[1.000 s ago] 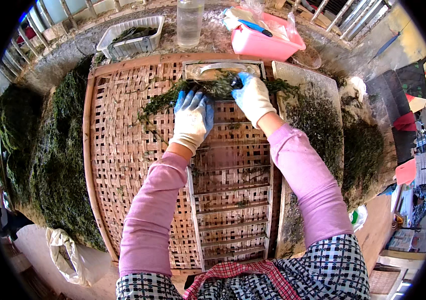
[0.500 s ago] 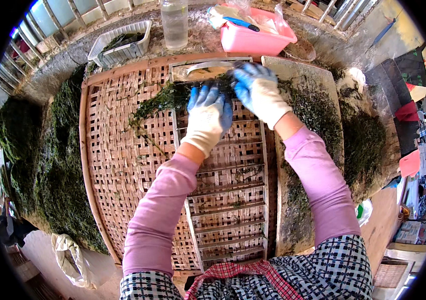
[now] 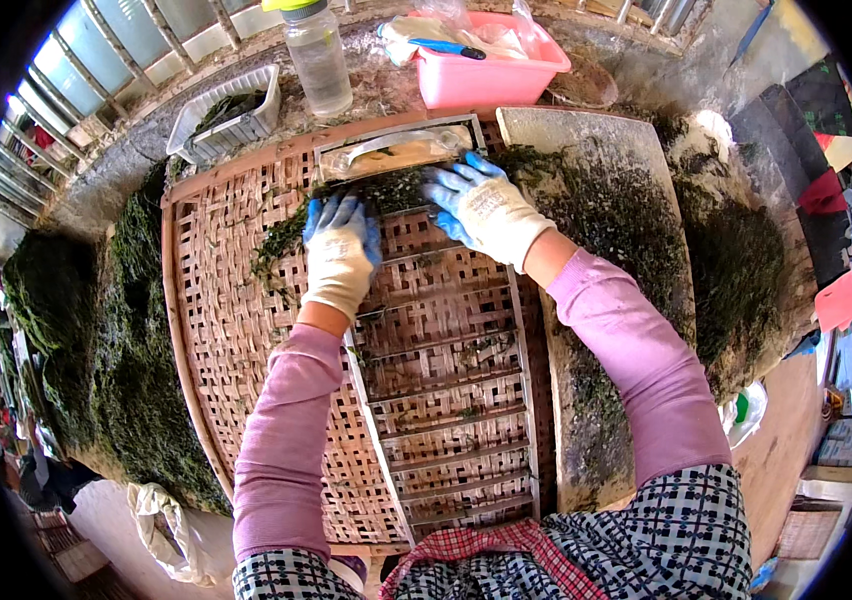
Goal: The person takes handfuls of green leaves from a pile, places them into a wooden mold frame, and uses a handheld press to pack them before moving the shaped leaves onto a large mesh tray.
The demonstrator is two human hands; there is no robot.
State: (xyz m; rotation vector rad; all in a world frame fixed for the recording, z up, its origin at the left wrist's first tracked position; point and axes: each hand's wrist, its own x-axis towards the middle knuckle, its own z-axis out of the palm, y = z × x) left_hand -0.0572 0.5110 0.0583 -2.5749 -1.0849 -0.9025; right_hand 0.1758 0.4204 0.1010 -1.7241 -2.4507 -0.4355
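A long metal frame with crossbars point(image 3: 536, 400) lies on a woven bamboo panel point(image 3: 231, 290) edged with wood. Dark green seaweed point(image 3: 396, 188) fills its far slot, just below a curved handle on a pale plate point(image 3: 396, 150). My left hand point(image 3: 339, 255), in a white glove with blue fingers, presses down on the slot's left end with fingers stretched out. Loose strands point(image 3: 271, 245) lie beside it on the weave. At the slot's right end, my right hand point(image 3: 486, 207), gloved alike, rests with its fingers spread. What lies under the fingertips is hidden.
On the right, a pale board point(image 3: 586, 140) carries more seaweed. Large seaweed heaps point(image 3: 136, 370) lie to the left. Along the far ledge stand a white plastic tray point(image 3: 256, 115), a water bottle point(image 3: 318, 65) and a pink tub point(image 3: 486, 78) holding gloves and a blue-handled tool.
My hands have moved apart, uncovering the handle and the seaweed in the far slot. The right hand has come nearer and its fingers have spread. The view has shifted slightly.
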